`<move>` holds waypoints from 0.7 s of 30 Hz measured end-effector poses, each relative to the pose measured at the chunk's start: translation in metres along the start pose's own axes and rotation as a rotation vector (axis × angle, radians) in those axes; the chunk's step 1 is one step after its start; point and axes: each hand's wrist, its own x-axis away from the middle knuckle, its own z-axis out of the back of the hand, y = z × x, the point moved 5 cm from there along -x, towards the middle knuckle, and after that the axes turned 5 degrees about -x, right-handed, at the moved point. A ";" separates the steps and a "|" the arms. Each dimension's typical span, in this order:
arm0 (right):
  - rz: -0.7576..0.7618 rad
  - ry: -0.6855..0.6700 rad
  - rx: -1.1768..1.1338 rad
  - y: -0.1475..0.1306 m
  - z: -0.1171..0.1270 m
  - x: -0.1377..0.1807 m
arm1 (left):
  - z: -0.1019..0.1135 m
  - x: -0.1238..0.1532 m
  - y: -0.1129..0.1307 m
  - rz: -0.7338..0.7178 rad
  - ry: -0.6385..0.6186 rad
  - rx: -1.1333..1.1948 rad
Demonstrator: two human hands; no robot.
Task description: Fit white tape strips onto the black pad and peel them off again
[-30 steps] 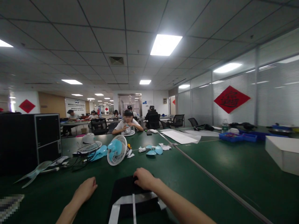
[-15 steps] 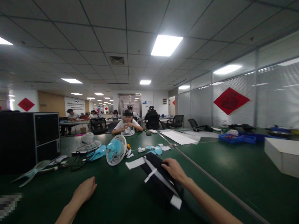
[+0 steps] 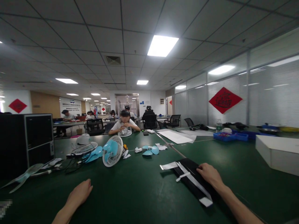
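The right hand [image 3: 209, 175] is pressed flat on a black, white-taped panel [image 3: 190, 166]; the left hand [image 3: 79, 193] is rested, loosely spread, on the green worktop [image 3: 140, 193].

Your green table [image 3: 140, 193], divided by a metal seam strip [image 3: 168, 144]. Toward the near right edge lies a flat black pad with white strips [image 3: 190, 166]. At the left edge stands a black computer tower [image 3: 25, 140], with a pale translucent fan blade [image 3: 23, 177] beside it. Mid-table you find a white-caged fan with blue blades [image 3: 112, 151], a white fan grille [image 3: 84, 146] and loose light-blue blades [image 3: 150, 151]. A white box [image 3: 277, 152] sits at the right edge. White paper sheets [image 3: 176, 136] and blue trays [image 3: 227, 136] lie toward the far right.
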 end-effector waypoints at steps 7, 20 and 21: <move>-0.019 -0.024 0.021 -0.001 -0.002 0.005 | -0.004 -0.005 -0.003 -0.020 0.019 -0.016; -0.033 0.018 -0.005 -0.018 0.010 0.066 | -0.003 -0.004 -0.004 0.000 0.028 -0.002; -0.052 -0.004 -0.022 -0.014 0.009 0.072 | -0.004 -0.005 -0.004 -0.002 0.032 -0.001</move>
